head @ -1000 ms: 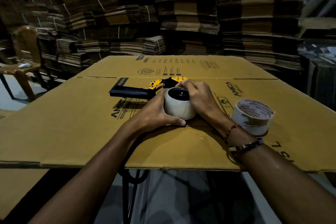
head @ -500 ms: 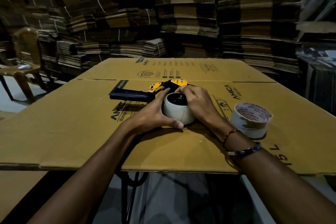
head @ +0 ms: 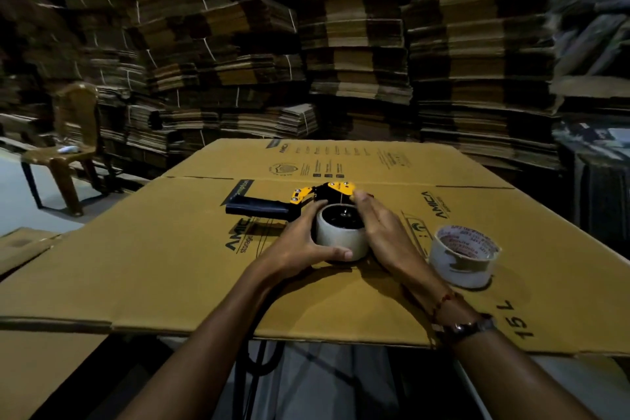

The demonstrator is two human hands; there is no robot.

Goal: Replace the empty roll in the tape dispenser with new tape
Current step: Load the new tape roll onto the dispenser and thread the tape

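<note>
The left hand [head: 300, 249] cups the near and left side of a pale, wide roll of tape [head: 341, 237], its thumb lying along the roll's lower front edge. The right hand [head: 381, 232] presses flat against the roll's right side, fingers extended toward the far end, so the roll is clasped between both palms. That roll sits on the hub of a yellow-and-black handheld tape dispenser [head: 303, 198], which lies on its side with its dark handle pointing left; whether the roll is fully seated cannot be told from here. A second whitish roll with red printing inside its core [head: 463, 257] stands well apart to the right, on the same flattened brown cardboard sheet [head: 153, 266] that serves as the work surface.

The step appears to be settling the roll on the hub. To do it well, the person should push evenly from both sides so the core goes on square, not tilted, and check that the free end faces the yellow front plate.
</note>
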